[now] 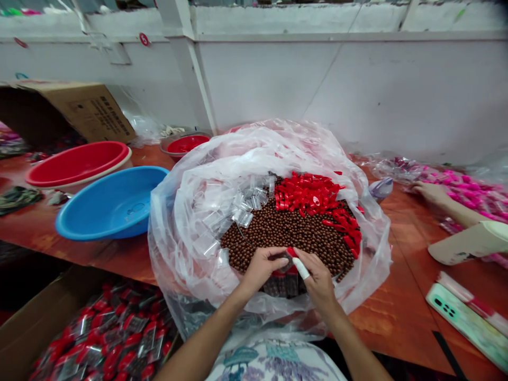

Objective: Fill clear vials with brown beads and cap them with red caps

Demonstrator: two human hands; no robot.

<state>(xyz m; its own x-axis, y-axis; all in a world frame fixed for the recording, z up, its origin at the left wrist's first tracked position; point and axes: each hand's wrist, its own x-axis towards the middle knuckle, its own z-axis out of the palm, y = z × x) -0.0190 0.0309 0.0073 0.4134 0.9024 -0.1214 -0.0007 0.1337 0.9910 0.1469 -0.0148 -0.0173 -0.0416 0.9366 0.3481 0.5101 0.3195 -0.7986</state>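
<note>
You had two red basins (77,161) and one blue basin (113,203) at the left. Your left hand (262,267) pinched a small clear case (286,263) over the brown beads (289,233) in the plastic bag (198,211); your right hand (317,280), one finger taped, gripped its red cap (291,252). Steadying the case upright while seating the cap seemed wisest. Beads and loose red caps (313,196) were too many to count.
</note>
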